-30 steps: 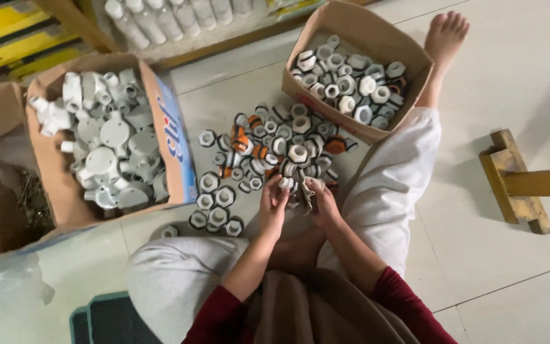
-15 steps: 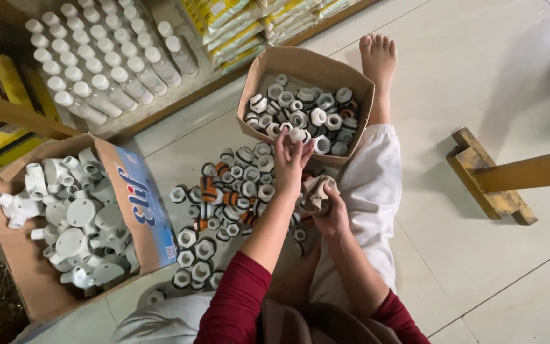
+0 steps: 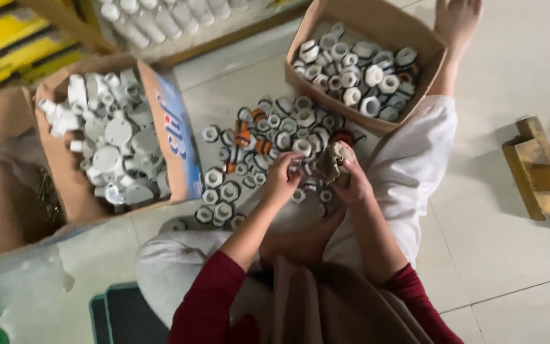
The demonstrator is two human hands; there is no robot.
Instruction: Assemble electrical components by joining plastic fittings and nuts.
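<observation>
I sit cross-legged on a tiled floor with a heap of white and orange plastic pipe fittings (image 3: pixel 268 146) in front of me. My right hand (image 3: pixel 349 178) is closed around a crumpled brown rag (image 3: pixel 333 160). My left hand (image 3: pixel 282 177) is beside it, with its fingertips on a small white fitting (image 3: pixel 297 167) next to the rag. Whether the left hand truly grips that fitting is hard to tell.
A cardboard box of sorted fittings (image 3: pixel 358 67) stands ahead on the right, by my bare foot (image 3: pixel 456 19). A larger box of white pipe parts (image 3: pixel 106 137) is on the left. A wooden stool leg (image 3: pixel 539 175) lies to the right. White tubes (image 3: pixel 154 19) line the back.
My left hand has drawn back from the box of sorted fittings to the rag in my right hand. The view has shifted as my head moved.
</observation>
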